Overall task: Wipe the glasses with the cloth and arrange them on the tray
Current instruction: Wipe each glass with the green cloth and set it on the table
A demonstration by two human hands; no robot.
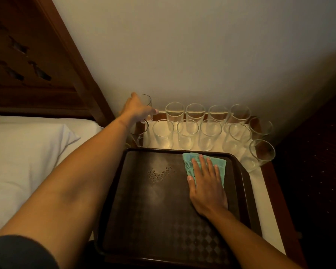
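A dark brown tray [144,220] lies on a small bedside table, with nothing on it but a folded teal cloth [190,159] at its far right corner. My right hand [206,185] lies flat on the cloth, fingers straight. Several clear glasses [188,134] stand in two rows behind the tray, against the wall. My left hand [137,109] reaches to the far left end of the back row and grips a glass [146,101] there; the hand hides most of it.
The table top [260,187] is white with a wooden rim, and two glasses [260,154] stand at its right edge. A bed with a white pillow [27,148] and a wooden headboard [37,55] is on the left. A plain wall is right behind the glasses.
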